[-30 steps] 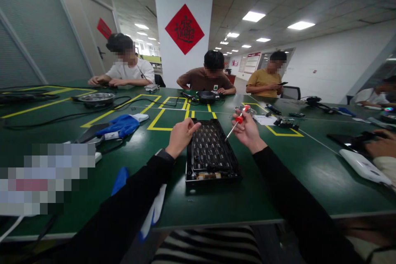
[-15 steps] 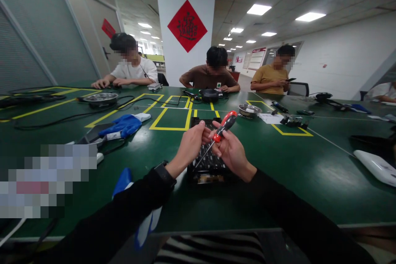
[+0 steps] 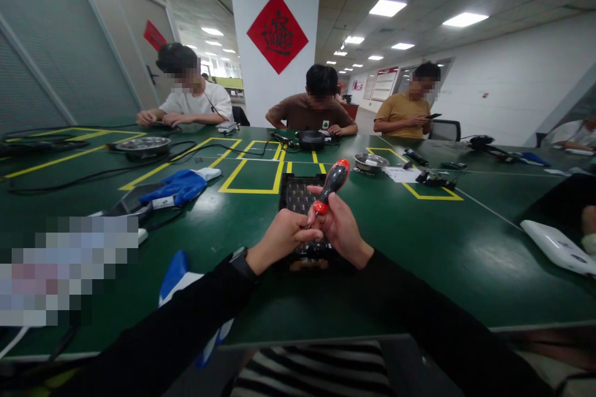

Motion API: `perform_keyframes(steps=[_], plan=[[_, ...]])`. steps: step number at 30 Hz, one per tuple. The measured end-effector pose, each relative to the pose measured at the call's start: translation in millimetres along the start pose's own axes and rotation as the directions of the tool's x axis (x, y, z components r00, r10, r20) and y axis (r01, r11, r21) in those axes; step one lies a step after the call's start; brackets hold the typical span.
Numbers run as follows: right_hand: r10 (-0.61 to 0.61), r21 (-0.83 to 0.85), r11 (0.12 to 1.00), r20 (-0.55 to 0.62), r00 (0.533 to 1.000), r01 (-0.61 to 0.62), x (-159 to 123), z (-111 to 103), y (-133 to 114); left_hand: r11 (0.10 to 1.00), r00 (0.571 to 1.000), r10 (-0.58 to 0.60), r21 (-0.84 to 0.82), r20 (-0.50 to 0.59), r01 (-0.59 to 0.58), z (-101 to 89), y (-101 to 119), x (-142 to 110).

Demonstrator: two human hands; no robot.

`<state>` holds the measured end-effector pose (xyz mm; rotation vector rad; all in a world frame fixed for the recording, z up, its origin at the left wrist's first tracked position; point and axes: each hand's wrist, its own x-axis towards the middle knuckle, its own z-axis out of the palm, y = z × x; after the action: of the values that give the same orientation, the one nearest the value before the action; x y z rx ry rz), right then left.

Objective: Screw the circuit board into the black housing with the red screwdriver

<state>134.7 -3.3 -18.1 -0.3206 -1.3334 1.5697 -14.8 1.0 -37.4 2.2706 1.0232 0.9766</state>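
Observation:
My right hand (image 3: 342,229) is closed round a screwdriver (image 3: 329,185) with a black and red handle, which points up and away from me. My left hand (image 3: 279,239) is closed in a pinch at the screwdriver's shaft, just below the handle; the shaft and tip are hidden by my fingers. Both hands hover over a black rectangular device (image 3: 298,198) with an open ribbed inside, lying on the green table (image 3: 419,260) in front of me.
Blue and white gloves lie at the left (image 3: 179,186) and at the near edge (image 3: 179,273). Metal bowls (image 3: 370,162) (image 3: 142,146), black cables, and a white device (image 3: 554,245) sit on the table. Three people sit across it; another person's arm is at the far right.
My hands came together over the black device. The screwdriver swung from tip-down at the right to handle-up in the middle, and my left hand closed on its shaft.

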Motion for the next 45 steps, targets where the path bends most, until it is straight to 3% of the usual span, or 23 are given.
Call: perform_keyframes(steps=[4,18,26,45], plan=[[0.031,0.097,0.995,0.053,0.998,-0.036,-1,-1,0,0.993,0.998,-0.068,-0.098,0.007,0.069,-0.1,2,0],[-0.011,-0.070,0.997,0.039,0.999,0.014,1,-3,8,0.999,0.999,-0.043,-0.024,-0.001,0.043,-2.5,7,-5],[0.020,0.047,0.999,0.093,0.995,-0.024,0,0,2,0.996,0.997,-0.067,-0.057,-0.031,0.065,-0.8,3,-5],[-0.032,-0.049,0.998,0.082,0.996,0.036,0,-4,9,0.991,0.997,-0.072,-0.114,0.001,0.072,-0.2,5,-6]])
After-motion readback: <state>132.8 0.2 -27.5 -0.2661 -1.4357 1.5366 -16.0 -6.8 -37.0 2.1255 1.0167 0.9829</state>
